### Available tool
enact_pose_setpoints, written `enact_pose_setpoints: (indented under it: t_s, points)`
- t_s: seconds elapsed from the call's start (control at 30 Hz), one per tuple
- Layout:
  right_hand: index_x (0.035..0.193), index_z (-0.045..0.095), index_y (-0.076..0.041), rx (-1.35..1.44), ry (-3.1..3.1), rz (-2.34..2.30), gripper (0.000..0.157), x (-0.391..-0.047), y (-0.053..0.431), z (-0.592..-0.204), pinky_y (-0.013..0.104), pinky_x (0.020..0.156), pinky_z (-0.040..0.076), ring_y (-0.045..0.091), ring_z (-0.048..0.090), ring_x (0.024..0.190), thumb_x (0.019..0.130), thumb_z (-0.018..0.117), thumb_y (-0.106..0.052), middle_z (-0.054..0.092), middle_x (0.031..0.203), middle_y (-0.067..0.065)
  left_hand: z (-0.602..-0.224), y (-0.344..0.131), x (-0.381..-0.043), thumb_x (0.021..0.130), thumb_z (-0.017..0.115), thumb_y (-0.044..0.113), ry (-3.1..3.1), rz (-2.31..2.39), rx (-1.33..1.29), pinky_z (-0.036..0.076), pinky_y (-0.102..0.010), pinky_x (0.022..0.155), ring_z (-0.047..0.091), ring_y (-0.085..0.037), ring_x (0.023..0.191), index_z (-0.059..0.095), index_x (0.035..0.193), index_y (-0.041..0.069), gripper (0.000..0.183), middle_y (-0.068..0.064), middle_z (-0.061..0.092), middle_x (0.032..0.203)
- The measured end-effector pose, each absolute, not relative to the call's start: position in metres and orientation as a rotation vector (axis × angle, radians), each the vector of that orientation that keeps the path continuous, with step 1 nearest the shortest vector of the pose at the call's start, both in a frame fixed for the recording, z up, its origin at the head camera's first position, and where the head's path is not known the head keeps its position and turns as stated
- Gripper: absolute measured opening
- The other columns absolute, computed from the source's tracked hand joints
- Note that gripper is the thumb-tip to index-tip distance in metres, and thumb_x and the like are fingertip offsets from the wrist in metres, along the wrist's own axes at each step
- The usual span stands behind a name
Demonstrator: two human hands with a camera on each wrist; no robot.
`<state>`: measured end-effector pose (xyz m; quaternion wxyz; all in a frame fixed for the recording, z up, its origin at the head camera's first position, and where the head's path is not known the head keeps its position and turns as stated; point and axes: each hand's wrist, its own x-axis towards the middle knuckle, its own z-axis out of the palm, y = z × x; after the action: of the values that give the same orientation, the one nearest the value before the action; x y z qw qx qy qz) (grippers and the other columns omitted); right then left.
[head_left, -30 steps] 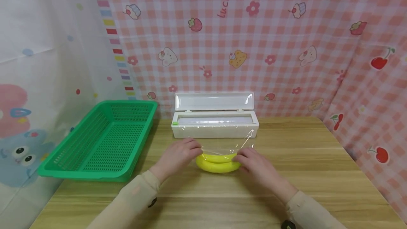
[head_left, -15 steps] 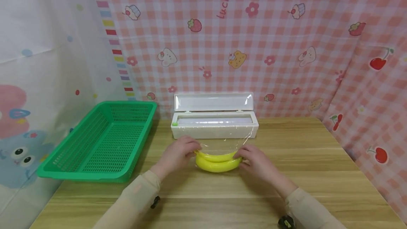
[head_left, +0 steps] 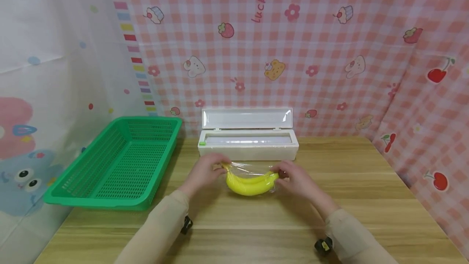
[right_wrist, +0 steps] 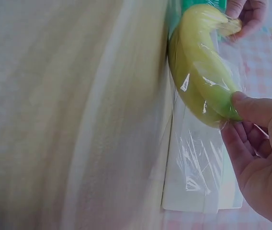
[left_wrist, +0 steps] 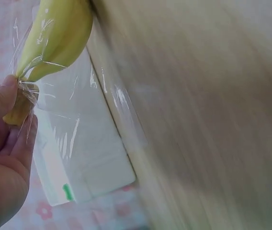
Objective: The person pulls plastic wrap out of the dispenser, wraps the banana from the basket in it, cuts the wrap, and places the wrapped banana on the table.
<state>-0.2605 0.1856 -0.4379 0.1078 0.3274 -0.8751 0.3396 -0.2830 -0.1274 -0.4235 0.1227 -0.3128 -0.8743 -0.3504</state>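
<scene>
A joined bunch of yellow bananas point(head_left: 248, 187) is held up just in front of the white cling film dispenser point(head_left: 249, 152). Clear cling film point(right_wrist: 193, 167) lies tight over the fruit, wrinkled and shiny. My left hand point(head_left: 206, 173) pinches the stem end between thumb and fingers, with film gathered around the stem point(left_wrist: 20, 110). At the other end, my right hand point(head_left: 297, 177) grips the greenish tips through the film, thumb on one side and fingers beneath. The dispenser's lid point(head_left: 247, 118) stands raised, and a roll point(head_left: 249, 139) shows inside.
A green perforated basket point(head_left: 175, 141) stands at the left of the wooden table point(head_left: 351, 186). Patterned cloths point(head_left: 234, 52) hang behind and at both sides. A small green slider point(head_left: 202, 144) sits at the dispenser's left end.
Both hands have lifted and turned the bananas slightly, so the ends point upward more. The film that stretched up to the dispenser now bunches close around the fruit.
</scene>
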Motion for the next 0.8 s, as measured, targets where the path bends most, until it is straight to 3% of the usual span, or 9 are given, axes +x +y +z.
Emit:
enact_pose_setpoints:
  t_s: [0.47, 0.8]
  points:
    - [0.108, 0.069, 0.006, 0.809, -2.659, 1.202, 0.02, -0.285, 0.183, -0.436, 0.04, 0.084, 0.057, 0.028, 0.062, 0.092, 0.088, 0.068, 0.006, 0.065, 0.099, 0.014, -0.429, -0.123, -0.302, 0.083, 0.077, 0.001, -2.654, -1.414, -0.506, 0.056, -0.035, 0.084, 0.065, -0.019, 0.089, 0.073, 0.104, 0.005, 0.022, -0.004, 0.071, 0.1]
    - [0.114, 0.066, 0.01, 0.737, -2.682, 1.239, 0.023, -0.302, 0.177, -0.439, 0.049, 0.09, 0.053, 0.034, 0.064, 0.098, 0.093, 0.062, 0.003, 0.068, 0.106, 0.02, -0.437, -0.12, -0.312, 0.084, 0.074, -0.001, -2.637, -1.416, -0.419, 0.056, -0.037, 0.085, 0.066, -0.026, 0.092, 0.072, 0.105, -0.001, 0.021, -0.013, 0.072, 0.103]
